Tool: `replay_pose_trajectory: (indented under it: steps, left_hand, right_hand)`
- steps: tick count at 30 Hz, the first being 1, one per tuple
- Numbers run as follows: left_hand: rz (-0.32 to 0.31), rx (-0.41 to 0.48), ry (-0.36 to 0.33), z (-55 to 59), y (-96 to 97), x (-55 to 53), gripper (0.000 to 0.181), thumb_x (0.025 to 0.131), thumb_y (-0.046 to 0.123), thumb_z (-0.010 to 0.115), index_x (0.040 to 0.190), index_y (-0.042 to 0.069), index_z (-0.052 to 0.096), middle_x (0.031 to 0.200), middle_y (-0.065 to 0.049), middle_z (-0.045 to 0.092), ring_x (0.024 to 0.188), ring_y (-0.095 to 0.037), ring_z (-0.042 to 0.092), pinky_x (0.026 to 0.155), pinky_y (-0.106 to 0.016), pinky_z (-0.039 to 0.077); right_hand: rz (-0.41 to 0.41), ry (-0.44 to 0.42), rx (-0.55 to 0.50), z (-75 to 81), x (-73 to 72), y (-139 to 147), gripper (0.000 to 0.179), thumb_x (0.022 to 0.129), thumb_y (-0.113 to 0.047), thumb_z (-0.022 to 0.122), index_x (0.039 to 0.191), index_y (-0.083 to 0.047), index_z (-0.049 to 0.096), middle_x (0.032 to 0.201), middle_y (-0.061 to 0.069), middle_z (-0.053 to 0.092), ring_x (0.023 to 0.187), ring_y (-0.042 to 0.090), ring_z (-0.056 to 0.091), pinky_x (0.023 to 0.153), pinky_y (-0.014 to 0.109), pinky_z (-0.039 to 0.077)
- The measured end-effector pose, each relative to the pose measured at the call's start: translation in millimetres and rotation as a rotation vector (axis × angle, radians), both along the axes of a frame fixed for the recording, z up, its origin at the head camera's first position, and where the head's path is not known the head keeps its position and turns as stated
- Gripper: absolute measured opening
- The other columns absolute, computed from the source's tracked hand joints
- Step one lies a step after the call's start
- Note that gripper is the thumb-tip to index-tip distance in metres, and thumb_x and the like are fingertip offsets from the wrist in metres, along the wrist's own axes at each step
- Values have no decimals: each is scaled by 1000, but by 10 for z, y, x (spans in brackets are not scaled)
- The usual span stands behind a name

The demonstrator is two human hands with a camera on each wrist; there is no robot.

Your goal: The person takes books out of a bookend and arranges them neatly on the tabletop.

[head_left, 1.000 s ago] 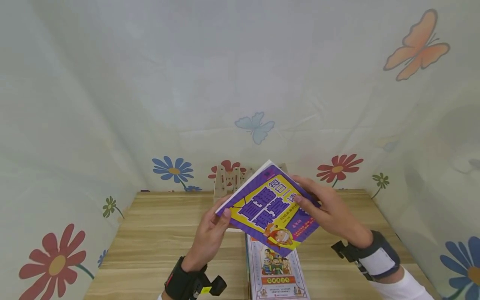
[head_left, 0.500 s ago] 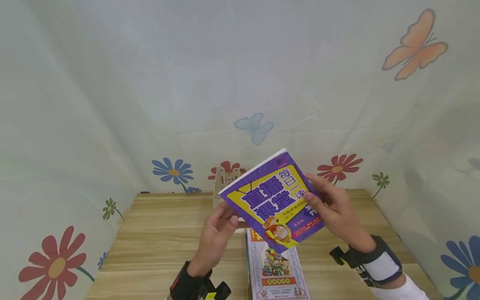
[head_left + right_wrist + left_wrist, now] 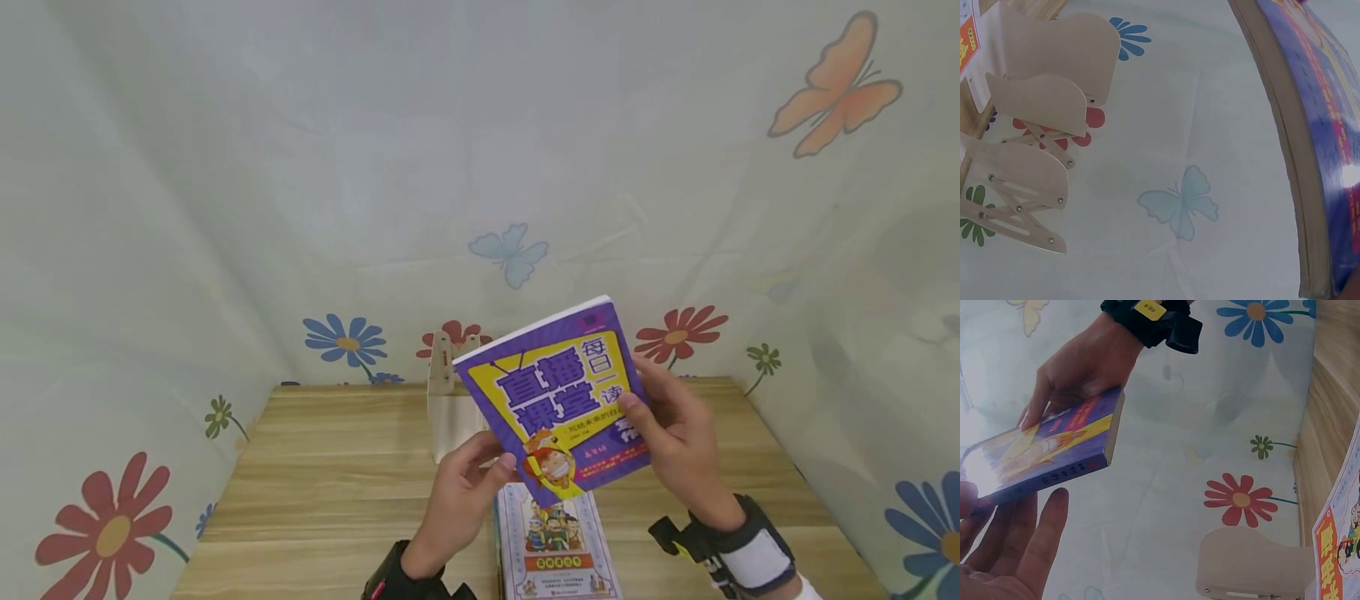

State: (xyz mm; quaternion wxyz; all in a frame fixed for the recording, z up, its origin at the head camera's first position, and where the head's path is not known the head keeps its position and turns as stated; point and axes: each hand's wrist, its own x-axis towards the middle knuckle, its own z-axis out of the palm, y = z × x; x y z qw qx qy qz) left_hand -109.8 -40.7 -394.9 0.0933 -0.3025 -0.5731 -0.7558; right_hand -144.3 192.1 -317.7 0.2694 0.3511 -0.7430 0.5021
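Observation:
A purple and yellow paperback book (image 3: pixel 555 404) is held tilted in the air, front cover facing up. My right hand (image 3: pixel 681 433) grips its right edge, thumb on the cover and fingers behind. At the lower left corner my left hand (image 3: pixel 467 492) pinches the book, thumb in front and fingers underneath. The left wrist view shows the spine of the book (image 3: pixel 1054 481) just over the left fingers. Below, partly covered by the held book, a pale book with cartoon figures (image 3: pixel 557 546) lies on top of others on the table.
Behind the held book, a beige folding book rack (image 3: pixel 453 425) stands on the wood-grain table (image 3: pixel 337 467); its crossed slats (image 3: pixel 1041 137) show in the right wrist view. A flower-printed curtain (image 3: pixel 375 167) surrounds the table.
The book has turned and shifted right, becoming more upright. My left hand loosened from its left corner, then moved right and down along the edge to the lower corner. The right hand kept its grip.

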Motion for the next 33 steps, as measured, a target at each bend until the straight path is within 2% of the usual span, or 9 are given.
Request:
replay_pose_trajectory:
  steps: [2, 6, 12, 15, 18, 23, 25, 33]
  left_hand:
    - [36, -11, 1, -1, 1, 0, 29, 95, -3, 44, 123, 0, 51, 108, -21, 58, 92, -34, 59, 70, -45, 55]
    - [111, -35, -18, -91, -7, -46, 29, 94, -2, 46, 122, 2, 54, 106, -18, 61, 87, -31, 61, 65, -43, 56]
    - [181, -93, -112, -171, -55, -65, 27, 94, 4, 49, 120, 5, 56, 104, -14, 62, 83, -26, 61, 63, -38, 56]
    - [185, -115, -160, -170, -82, -61, 27, 94, 5, 50, 120, 6, 56, 103, -13, 63, 83, -25, 61, 63, -36, 56]
    - [189, -140, -182, -112, -92, -29, 26, 94, 5, 50, 120, 6, 57, 103, -13, 63, 84, -25, 61, 64, -36, 56]
    - [199, -174, -220, -32, -82, 44, 23, 94, 8, 53, 116, 4, 59, 102, -12, 63, 86, -24, 61, 65, -36, 56]
    - [195, -179, -236, -45, -75, 57, 23, 93, 8, 53, 114, 3, 60, 101, -12, 63, 85, -24, 61, 64, -36, 56]
    - [176, -163, -281, -208, -43, 51, 23, 94, 8, 53, 115, 0, 59, 99, -15, 62, 83, -26, 61, 58, -37, 57]
  right_hand:
    - [-7, -44, 2, -95, -8, 24, 53, 82, 19, 49, 132, 2, 42, 92, 14, 63, 67, 18, 62, 49, 23, 52]
    - [9, -126, -1, -240, -8, 60, 54, 86, 17, 46, 137, -2, 37, 99, 15, 63, 69, 20, 63, 49, 27, 54]
    - [63, -159, -33, -240, 93, 32, 51, 86, 18, 43, 134, 2, 38, 97, 22, 64, 71, 23, 64, 48, 30, 55]
    - [48, -148, -32, -240, 139, 11, 50, 85, 18, 46, 132, 4, 40, 92, 21, 65, 70, 22, 64, 48, 27, 54]
    - [-7, -130, -14, -281, 160, 10, 50, 82, 19, 50, 129, 5, 43, 83, 16, 63, 65, 20, 61, 48, 25, 53]
    - [-84, -214, 18, -388, 199, 41, 44, 84, 12, 55, 126, 3, 46, 78, 10, 59, 65, 17, 58, 52, 26, 54]
    - [-95, -256, 38, -429, 217, 56, 42, 86, 9, 55, 126, 3, 45, 80, 9, 58, 66, 17, 58, 53, 27, 55]
    - [-103, -302, 99, -529, 214, 92, 39, 89, 3, 55, 126, 0, 44, 80, 10, 58, 66, 16, 59, 53, 30, 55]
